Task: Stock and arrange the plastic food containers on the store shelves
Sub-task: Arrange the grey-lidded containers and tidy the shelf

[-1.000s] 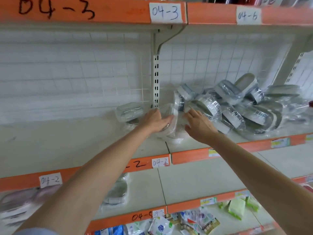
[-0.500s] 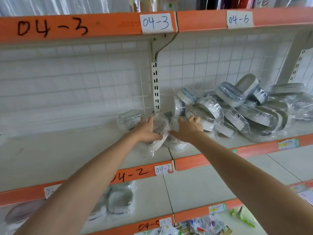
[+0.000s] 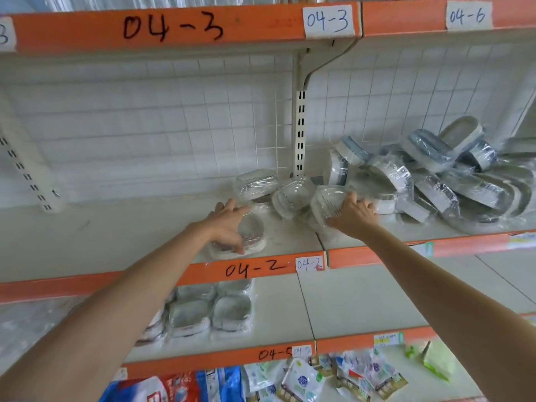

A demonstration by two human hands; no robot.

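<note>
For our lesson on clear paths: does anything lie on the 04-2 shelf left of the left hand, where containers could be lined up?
Nothing visible does: left of the left hand and its wrapped container, the 04-2 shelf shows bare.

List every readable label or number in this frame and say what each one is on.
"04-3": handwritten on the top orange shelf strip, repeated on its white tag.
"04-6": white tag, top right strip.
"04-2": written on the middle orange strip, repeated on its white tag.
"04-5": lower orange strip.
Price tags and packet print: too blurred.
</note>
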